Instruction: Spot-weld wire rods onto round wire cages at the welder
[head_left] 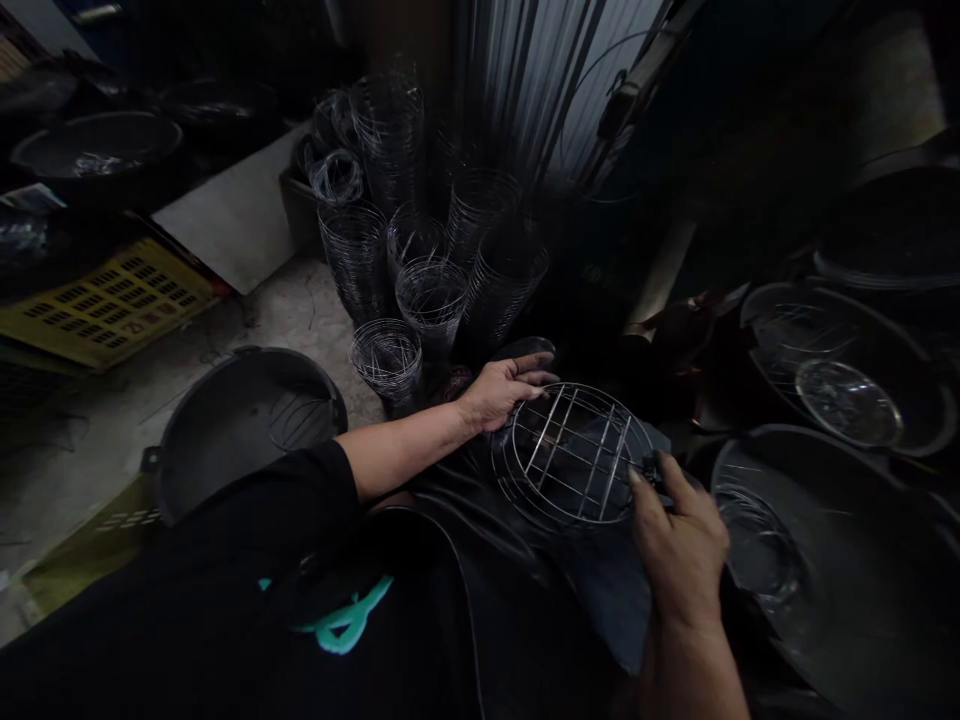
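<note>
A round wire rack [577, 455] with crossing bars lies over my lap, with one or more wire rings around or beneath it. My left hand [510, 390] is at its upper left edge, fingers stretched out and apart, the thumb near the rim. My right hand [679, 520] has its thumb and fingers closed on the right edge of the rack. What lies under the rack is dark and partly hidden.
Stacks of round wire racks [431, 295] stand ahead. A black basin [247, 420] with a few wires sits at left, near a yellow crate [112, 305]. At right are large basins [832, 560] holding wire rings [761, 550].
</note>
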